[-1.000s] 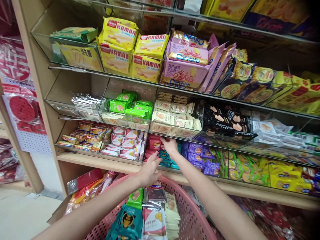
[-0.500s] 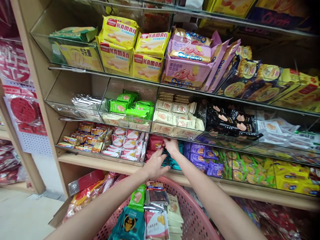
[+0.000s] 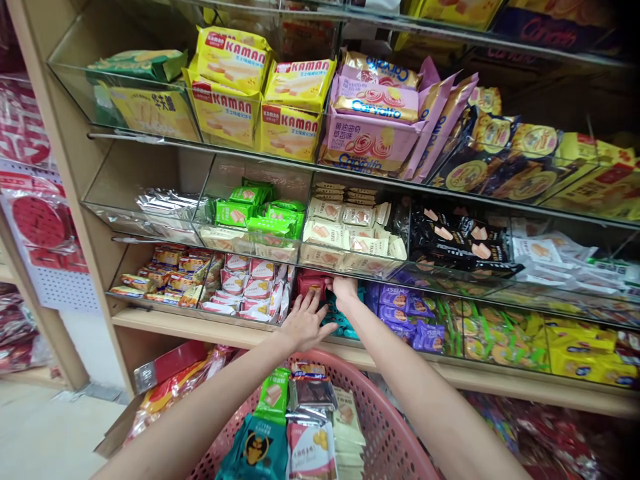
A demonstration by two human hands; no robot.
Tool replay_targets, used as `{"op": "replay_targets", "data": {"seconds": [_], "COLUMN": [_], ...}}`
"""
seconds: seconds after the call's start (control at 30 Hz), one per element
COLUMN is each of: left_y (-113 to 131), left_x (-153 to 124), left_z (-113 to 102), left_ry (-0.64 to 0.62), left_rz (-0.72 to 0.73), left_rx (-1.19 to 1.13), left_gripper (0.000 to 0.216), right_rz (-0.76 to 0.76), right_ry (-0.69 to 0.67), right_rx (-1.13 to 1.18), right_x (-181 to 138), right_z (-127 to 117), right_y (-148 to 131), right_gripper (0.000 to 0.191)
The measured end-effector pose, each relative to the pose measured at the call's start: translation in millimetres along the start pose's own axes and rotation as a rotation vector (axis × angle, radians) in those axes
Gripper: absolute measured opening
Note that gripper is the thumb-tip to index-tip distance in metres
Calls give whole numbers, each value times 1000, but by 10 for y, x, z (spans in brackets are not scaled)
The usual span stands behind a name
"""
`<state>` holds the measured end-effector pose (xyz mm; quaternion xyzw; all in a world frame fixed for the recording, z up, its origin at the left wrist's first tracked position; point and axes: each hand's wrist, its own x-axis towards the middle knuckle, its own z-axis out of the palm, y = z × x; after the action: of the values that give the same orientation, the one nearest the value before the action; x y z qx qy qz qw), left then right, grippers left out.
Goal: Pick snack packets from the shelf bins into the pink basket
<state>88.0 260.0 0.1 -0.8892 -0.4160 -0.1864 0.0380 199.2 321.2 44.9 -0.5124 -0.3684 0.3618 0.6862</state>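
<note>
Both my hands reach into the lowest clear bin of a snack shelf. My left hand (image 3: 304, 321) lies flat with fingers spread over the red packets (image 3: 311, 283) and the teal packets (image 3: 340, 321). My right hand (image 3: 344, 288) is deeper in the same compartment, fingers curled down onto the packets under the upper bin's edge; what they grip is hidden. Below my arms sits a pink plastic basket (image 3: 387, 433) holding several snack packets (image 3: 300, 427).
Clear acrylic bins on wooden shelves hold yellow wafer boxes (image 3: 235, 87), pink biscuit bags (image 3: 370, 133), green packets (image 3: 255, 210), beige packets (image 3: 350, 227), black packets (image 3: 455, 240) and purple packets (image 3: 405, 313). A cardboard box of snacks (image 3: 170, 380) stands low left.
My left hand has moved forward from above the basket into the bin and spread over the packets. My right hand has stayed in the same compartment, shifting slightly.
</note>
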Motion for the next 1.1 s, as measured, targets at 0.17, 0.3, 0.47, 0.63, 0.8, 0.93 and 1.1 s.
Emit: {"op": "replay_targets", "data": {"seconds": [0.17, 0.3, 0.47, 0.63, 0.8, 0.93, 1.1], "left_y": [8, 19, 7, -12, 10, 36, 18], "left_x": [8, -17, -53, -58, -46, -40, -52], "left_z": [13, -5, -56, -98, -114, -146, -221], "left_ry": [13, 21, -7, -40, -65, -71, -31], "left_rz": [-13, -11, 21, 57, 100, 112, 75], "left_rx": [37, 46, 13, -41, -100, -200, -426], "left_gripper": [60, 56, 55, 57, 47, 46, 37], "right_rz": [103, 134, 148, 173, 189, 176, 157], "right_ry": [-4, -30, -130, -210, -285, -345, -393], "right_rx": [141, 229, 271, 248, 173, 76, 20], "right_x": [-91, -233, -559, -930, -1123, -1170, -1129], "right_z": [-53, -197, -600, -1058, -1328, -1425, -1537], "right_y": [-90, -126, -82, -4, 5, -39, -108], "right_gripper": [16, 18, 23, 36, 40, 41, 41]}}
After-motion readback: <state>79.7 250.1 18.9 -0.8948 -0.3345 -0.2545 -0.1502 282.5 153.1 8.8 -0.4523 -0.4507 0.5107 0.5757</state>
